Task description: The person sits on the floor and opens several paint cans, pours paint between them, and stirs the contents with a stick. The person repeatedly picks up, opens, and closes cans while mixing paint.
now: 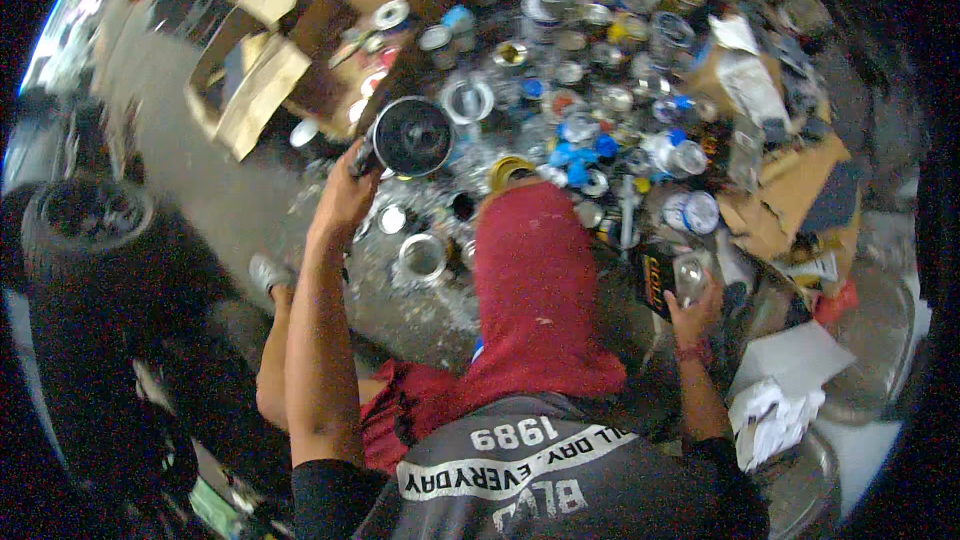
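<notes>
My left hand (350, 188) reaches forward and is closed on the near left side of a round black container (413, 137) with a pale rim, possibly a cup or pot. Its dark inside faces up; I cannot make out its contents. Off to the right, my right hand (697, 312) is wrapped around a small clear plastic cup (690, 277). Against that cup is a black box (653, 282) with orange lettering. Between my hands lie an open metal can (422, 257) and a gold-coloured can (510, 172), partly hidden by my red-clothed knee (535, 260).
Many cans, jars and lids crowd the paint-stained floor ahead, among them a white tub (690, 211) and crumpled blue plastic (578, 162). An opened cardboard box (255, 90) stands far left, a tyre (90, 215) at left. Flattened cardboard (790, 190) and white papers (775, 405) lie right.
</notes>
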### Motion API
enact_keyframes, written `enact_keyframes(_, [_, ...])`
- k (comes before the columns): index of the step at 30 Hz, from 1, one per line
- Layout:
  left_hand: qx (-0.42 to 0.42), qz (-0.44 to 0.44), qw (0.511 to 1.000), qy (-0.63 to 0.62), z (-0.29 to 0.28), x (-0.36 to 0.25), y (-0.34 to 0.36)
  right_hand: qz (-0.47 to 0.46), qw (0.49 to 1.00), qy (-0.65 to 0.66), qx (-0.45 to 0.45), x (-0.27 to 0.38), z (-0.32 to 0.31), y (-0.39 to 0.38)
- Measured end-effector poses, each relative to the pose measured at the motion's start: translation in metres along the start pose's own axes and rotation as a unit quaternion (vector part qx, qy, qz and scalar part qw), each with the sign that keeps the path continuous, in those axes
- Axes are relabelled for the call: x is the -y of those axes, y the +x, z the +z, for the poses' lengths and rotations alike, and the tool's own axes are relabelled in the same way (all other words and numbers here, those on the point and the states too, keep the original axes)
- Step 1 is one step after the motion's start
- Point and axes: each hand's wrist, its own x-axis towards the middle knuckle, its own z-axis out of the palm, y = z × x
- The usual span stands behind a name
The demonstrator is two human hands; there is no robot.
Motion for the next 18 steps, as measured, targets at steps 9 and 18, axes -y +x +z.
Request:
enact_keyframes(9, [-0.294,-0.221,0.923,-0.117,-0.013,0.235,-0.139,-0.07,0.997,0.008,-0.008,0.012,-0.016,0.046])
enact_keyframes(18, [-0.265,-0.354,0.889,0.115,0.011,0.425,-0.194,-0.273,0.92,0.268,0.088,0.386,-0.059,0.145])
